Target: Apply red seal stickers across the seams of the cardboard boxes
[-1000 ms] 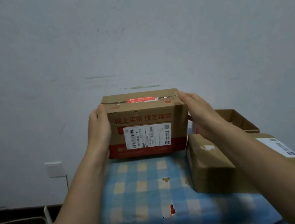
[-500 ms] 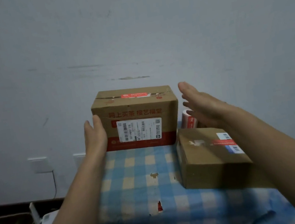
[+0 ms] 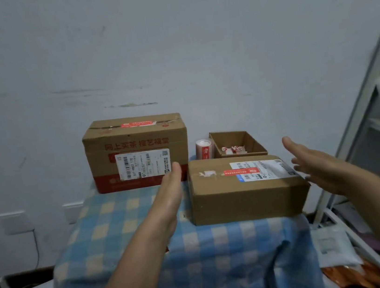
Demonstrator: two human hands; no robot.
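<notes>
1. The left hand (image 3: 170, 190) is flat with fingers pressed together and extended, holding nothing; it hovers in the gap between the two boxes, close to the left face of the nearer box, though whether it touches is hard to tell from this angle.
2. The right hand (image 3: 319, 164) is open with fingers slightly spread, empty, just off that box's right end.
3. The nearer cardboard box (image 3: 245, 197) lies on the checked cloth (image 3: 127, 228), a red seal sticker (image 3: 241, 171) already on its top.
4. It looks stiff-walled and probably light; I would take it by its two short ends, palms flat, since the plain card could slip under fingertips alone.
5. The taller box (image 3: 136, 151) behind, near the wall, also carries a red sticker (image 3: 136, 124) over its top seam.
6. A sticker roll (image 3: 205, 151) stands beside a small open box (image 3: 237, 143).
</notes>
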